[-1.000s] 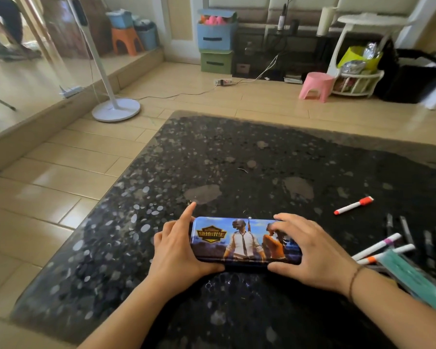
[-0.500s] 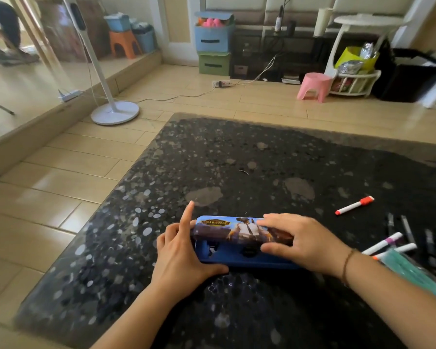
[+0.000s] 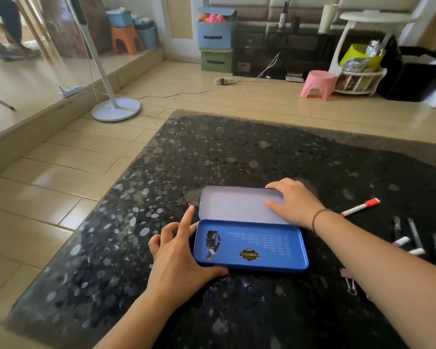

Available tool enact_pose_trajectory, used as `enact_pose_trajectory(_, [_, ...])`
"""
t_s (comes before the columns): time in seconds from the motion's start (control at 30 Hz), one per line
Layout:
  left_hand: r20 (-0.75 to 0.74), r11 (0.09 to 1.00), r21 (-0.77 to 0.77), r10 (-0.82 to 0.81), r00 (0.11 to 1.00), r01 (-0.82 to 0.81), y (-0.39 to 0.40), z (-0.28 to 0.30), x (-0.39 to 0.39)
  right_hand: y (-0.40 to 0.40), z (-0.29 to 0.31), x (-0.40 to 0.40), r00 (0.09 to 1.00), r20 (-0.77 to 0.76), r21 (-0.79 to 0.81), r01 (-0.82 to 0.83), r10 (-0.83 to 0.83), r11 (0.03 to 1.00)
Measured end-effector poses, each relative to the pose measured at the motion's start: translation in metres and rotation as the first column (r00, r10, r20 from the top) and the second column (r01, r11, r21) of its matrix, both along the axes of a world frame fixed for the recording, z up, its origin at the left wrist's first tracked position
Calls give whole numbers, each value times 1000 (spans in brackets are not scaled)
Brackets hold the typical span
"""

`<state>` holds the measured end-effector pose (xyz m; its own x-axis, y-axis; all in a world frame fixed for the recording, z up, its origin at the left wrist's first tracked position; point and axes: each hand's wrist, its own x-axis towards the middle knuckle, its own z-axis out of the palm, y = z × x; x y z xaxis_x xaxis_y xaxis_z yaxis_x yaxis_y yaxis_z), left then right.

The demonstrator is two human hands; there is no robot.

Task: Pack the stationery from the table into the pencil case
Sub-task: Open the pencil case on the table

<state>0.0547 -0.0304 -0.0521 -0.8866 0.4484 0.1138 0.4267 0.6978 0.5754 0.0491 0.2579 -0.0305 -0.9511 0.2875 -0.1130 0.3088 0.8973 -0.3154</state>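
From the head camera, a blue metal pencil case point(image 3: 249, 245) lies open at the centre of the frame on a black speckled stone counter point(image 3: 237, 152). Its shallow blue tray, printed inside with a figure, a gold badge and lines of small text, sits nearer the lower edge of the frame; its pale grey lid point(image 3: 234, 205) is folded back flat on the counter just above the tray, joined to it along the long edge

The left hand point(image 3: 179, 260) rests against the tray's left end, thumb laid along the near left corner, index finger stretched upward beside the lid's corner, the other fingers loosely curled; it grips nothing. The right hand point(image 3: 292, 202) lies spread, palm down, on the right part of the lid, fingers extended and holding nothing; a thin dark bracelet circles its wrist

At the right of the frame, apart from the case, a white marker with a red cap point(image 3: 360, 207) lies slanted on the counter. Lower right, a group of dark pens point(image 3: 413, 233) and white markers point(image 3: 402, 241) lies partly behind the right forearm, and a pink binder clip point(image 3: 347, 279) sits below them. The tray holds no stationery
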Motion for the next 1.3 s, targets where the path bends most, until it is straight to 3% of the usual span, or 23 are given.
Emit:
enact_pose_trajectory(0.07, [3,1000,7,-3,1000,3,0,1,0,-6,5,11,992,-113,137,-43,58,990])
enact_pose_trajectory(0.13, [-4,1000,7,-12,1000,12,1,-1,-1,-20,13,25,955,-203,137,-190,215,972])
enact_pose_trajectory(0.23, [-13,1000,-8,-8,1000,8,1,-3,-3,-44,21,35,901,-95,153,-407,423,901])
enact_pose_trajectory(0.37, [-15,1000,2,-1,1000,2,1,-3,-3,-50,19,28,934,-76,109,-339,348,934])
enact_pose_trajectory(0.63, [-11,1000,-16,2,1000,-2,4,2,-3,-51,10,30,881,-96,357,-404,463,842])
enact_pose_trajectory(0.73, [-13,999,-44,1,1000,-1,6,4,-6,-49,15,30,871,-287,366,-286,400,886])
enact_pose_trajectory(0.83, [-10,998,-49,33,999,-33,14,5,-13,-45,38,33,862,-438,251,-157,257,955])
enact_pose_trajectory(0.93, [11,995,-41,90,996,-89,27,4,-24,-39,58,54,868,-484,-136,49,-110,990])
enact_pose_trajectory(1.0, [40,993,-48,108,993,-106,37,3,-29,-45,61,82,839,-367,-523,172,-402,835])
enact_pose_trajectory(1.07, [66,992,-81,101,993,-96,42,2,-32,-64,52,114,811,-159,-816,213,-563,538])
enact_pose_trajectory(1.1, [82,991,-103,100,992,-91,42,4,-32,-75,45,129,798,-61,-889,230,-600,396])
enact_pose_trajectory(1.2, [24,998,-55,40,999,-39,32,13,-25,-106,27,159,703,143,-951,292,-697,100])
enact_pose_trajectory(1.3, [-53,969,180,-165,985,172,26,27,-8,-128,10,166,584,257,-940,336,-770,-59])
